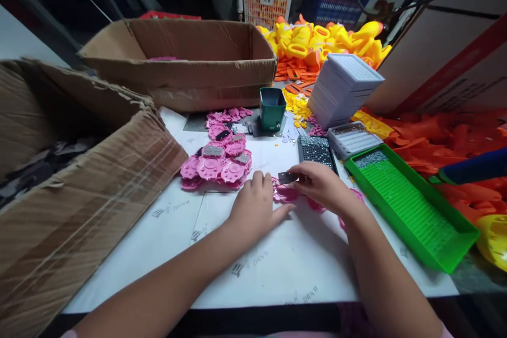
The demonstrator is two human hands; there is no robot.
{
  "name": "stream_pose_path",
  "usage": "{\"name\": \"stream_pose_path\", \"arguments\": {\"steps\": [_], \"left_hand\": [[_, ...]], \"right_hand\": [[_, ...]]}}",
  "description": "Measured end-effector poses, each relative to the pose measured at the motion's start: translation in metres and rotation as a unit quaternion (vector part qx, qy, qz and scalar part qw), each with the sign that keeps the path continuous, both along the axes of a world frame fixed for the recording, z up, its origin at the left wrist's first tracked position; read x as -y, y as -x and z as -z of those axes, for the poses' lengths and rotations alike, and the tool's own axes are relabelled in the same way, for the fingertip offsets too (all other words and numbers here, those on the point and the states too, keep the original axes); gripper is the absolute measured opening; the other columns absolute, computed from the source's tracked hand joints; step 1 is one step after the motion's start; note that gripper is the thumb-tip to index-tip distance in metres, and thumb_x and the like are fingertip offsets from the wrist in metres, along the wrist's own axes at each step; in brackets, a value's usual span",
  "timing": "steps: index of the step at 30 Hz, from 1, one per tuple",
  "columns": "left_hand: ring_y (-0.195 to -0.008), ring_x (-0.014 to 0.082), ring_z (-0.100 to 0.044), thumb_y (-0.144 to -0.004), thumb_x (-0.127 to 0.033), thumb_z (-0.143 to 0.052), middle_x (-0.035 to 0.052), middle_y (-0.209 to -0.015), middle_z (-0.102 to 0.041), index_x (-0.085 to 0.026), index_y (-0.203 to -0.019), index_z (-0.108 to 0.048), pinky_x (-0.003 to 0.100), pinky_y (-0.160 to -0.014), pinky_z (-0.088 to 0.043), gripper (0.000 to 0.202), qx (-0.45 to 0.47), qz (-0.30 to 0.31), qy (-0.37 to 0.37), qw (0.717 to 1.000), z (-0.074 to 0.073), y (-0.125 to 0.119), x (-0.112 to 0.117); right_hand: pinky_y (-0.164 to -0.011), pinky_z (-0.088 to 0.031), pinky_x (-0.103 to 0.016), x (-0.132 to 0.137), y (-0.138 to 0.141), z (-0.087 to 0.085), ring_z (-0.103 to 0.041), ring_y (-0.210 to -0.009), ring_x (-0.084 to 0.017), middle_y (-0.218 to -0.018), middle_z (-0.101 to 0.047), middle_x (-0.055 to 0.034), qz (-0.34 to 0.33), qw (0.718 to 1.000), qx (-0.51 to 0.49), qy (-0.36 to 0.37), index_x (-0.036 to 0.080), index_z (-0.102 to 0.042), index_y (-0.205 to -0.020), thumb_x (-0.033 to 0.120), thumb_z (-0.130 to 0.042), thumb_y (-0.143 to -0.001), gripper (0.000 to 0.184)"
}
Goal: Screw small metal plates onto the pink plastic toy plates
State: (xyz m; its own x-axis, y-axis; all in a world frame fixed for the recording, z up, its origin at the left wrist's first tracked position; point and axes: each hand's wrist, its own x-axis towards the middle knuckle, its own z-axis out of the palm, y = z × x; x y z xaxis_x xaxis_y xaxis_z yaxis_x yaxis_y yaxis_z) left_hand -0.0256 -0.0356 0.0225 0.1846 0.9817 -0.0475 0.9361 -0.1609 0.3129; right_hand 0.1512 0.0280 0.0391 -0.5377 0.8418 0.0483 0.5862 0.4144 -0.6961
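My left hand [256, 206] rests on the white table sheet [277, 264] with its fingers curled against a pink plastic part [285, 194]. My right hand [321, 186] pinches a small grey metal plate [287, 177] just above that pink part. A pile of similar pink round parts [216, 161], some fitted with grey plates, lies just to the left and beyond my hands. A dark tray of small metal pieces [316, 150] sits right behind my right hand.
Two open cardboard boxes stand at the left [71, 190] and at the back [186, 63]. A green cup [272, 108], stacked white trays [343, 90], a green perforated tray [412, 206] and heaps of orange and yellow plastic parts [325, 39] fill the right side.
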Motion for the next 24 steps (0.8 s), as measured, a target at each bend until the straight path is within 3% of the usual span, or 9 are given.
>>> {"name": "stream_pose_path", "arguments": {"steps": [5, 8, 12, 16, 20, 24], "left_hand": [[-0.105, 0.0372, -0.054, -0.087, -0.054, -0.061, 0.0211, -0.113, -0.058, -0.006, -0.114, -0.061, 0.051, -0.094, -0.046, 0.055, 0.017, 0.016, -0.014, 1.0, 0.006, 0.003, -0.006], [-0.117, 0.036, -0.051, -0.085, -0.039, -0.066, 0.0191, -0.126, -0.056, -0.009, -0.124, -0.058, 0.05, -0.103, -0.042, 0.05, 0.069, 0.04, 0.0, 0.997, 0.005, 0.008, -0.007], [-0.133, 0.0307, -0.045, -0.081, -0.021, -0.064, 0.0157, -0.146, -0.048, -0.013, -0.146, -0.037, 0.045, -0.112, -0.038, 0.07, 0.162, 0.111, 0.071, 0.978, -0.001, 0.017, -0.009], [-0.139, 0.03, -0.042, -0.075, -0.013, -0.061, 0.0158, -0.152, -0.041, -0.015, -0.152, -0.027, 0.043, -0.112, -0.04, 0.084, 0.207, 0.12, 0.122, 0.963, -0.009, 0.026, -0.011], [-0.135, 0.0302, -0.046, -0.072, -0.011, -0.061, 0.0134, -0.145, -0.05, -0.017, -0.145, -0.038, 0.043, -0.109, -0.043, 0.077, 0.21, 0.123, 0.125, 0.962, -0.013, 0.028, -0.012], [-0.115, 0.028, -0.056, -0.077, -0.013, -0.066, 0.0116, -0.119, -0.063, -0.014, -0.116, -0.059, 0.042, -0.099, -0.048, 0.04, 0.205, 0.123, 0.105, 0.965, -0.01, 0.022, -0.014]], "right_hand": [[-0.067, -0.043, -0.025, 0.005, -0.004, -0.012, -0.058, -0.072, -0.012, -0.081, -0.067, -0.0019, -0.03, 0.999, 0.026, 0.001, 0.019, -0.069, -0.094, 0.013, -0.063, -0.081, 0.016], [-0.065, -0.043, -0.023, 0.006, -0.005, -0.015, -0.057, -0.07, -0.012, -0.078, -0.066, -0.0005, -0.045, 0.998, 0.045, 0.018, 0.019, -0.069, -0.091, 0.008, -0.064, -0.077, 0.018], [-0.067, -0.044, -0.023, 0.007, -0.002, -0.008, -0.058, -0.073, -0.012, -0.082, -0.068, -0.0013, -0.058, 0.995, 0.065, 0.042, 0.018, -0.07, -0.091, 0.009, -0.066, -0.078, 0.016], [-0.068, -0.043, -0.024, 0.011, 0.006, -0.002, -0.058, -0.073, -0.012, -0.084, -0.069, -0.0021, -0.069, 0.992, 0.088, 0.065, 0.018, -0.071, -0.093, 0.013, -0.068, -0.079, 0.015], [-0.06, -0.036, -0.025, 0.015, 0.013, -0.006, -0.052, -0.064, -0.011, -0.075, -0.065, -0.0014, -0.046, 0.986, 0.131, 0.086, 0.016, -0.069, -0.082, 0.014, -0.069, -0.077, 0.005], [-0.054, -0.03, -0.024, 0.015, 0.015, -0.011, -0.046, -0.058, -0.01, -0.066, -0.059, 0.0007, -0.01, 0.981, 0.161, 0.105, 0.016, -0.066, -0.075, 0.018, -0.07, -0.077, 0.005]]}}
